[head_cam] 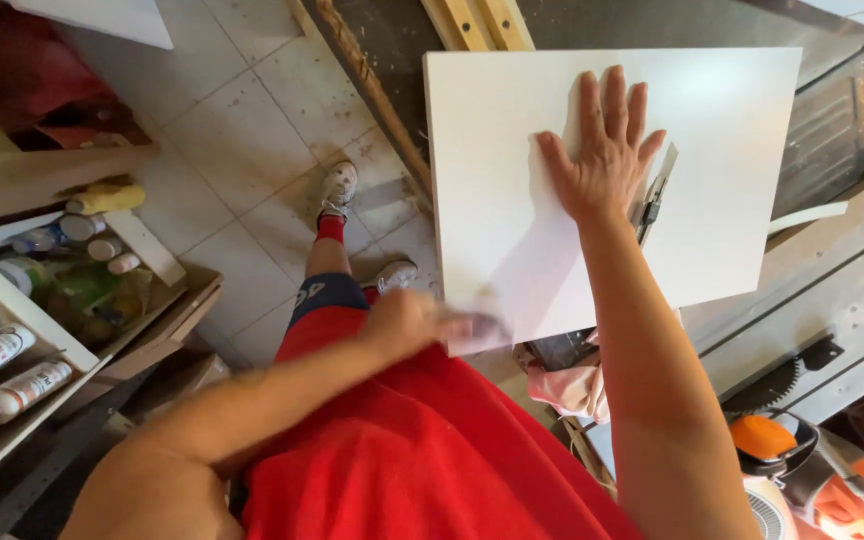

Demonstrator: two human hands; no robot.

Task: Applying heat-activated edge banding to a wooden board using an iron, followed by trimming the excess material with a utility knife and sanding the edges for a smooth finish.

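On the saw table, my right hand [607, 150] presses flat, fingers spread, on the white rectangular board [732, 130]; my blurred left hand [407, 322] pinches its near corner, maybe mid-peel.

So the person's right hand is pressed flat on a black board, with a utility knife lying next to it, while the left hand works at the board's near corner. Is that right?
Not quite: the board is white, not black, as the head view shows. The rest holds: the right hand lies flat on it, a utility knife rests beside that hand, and the left hand, blurred, is at the board's near corner.
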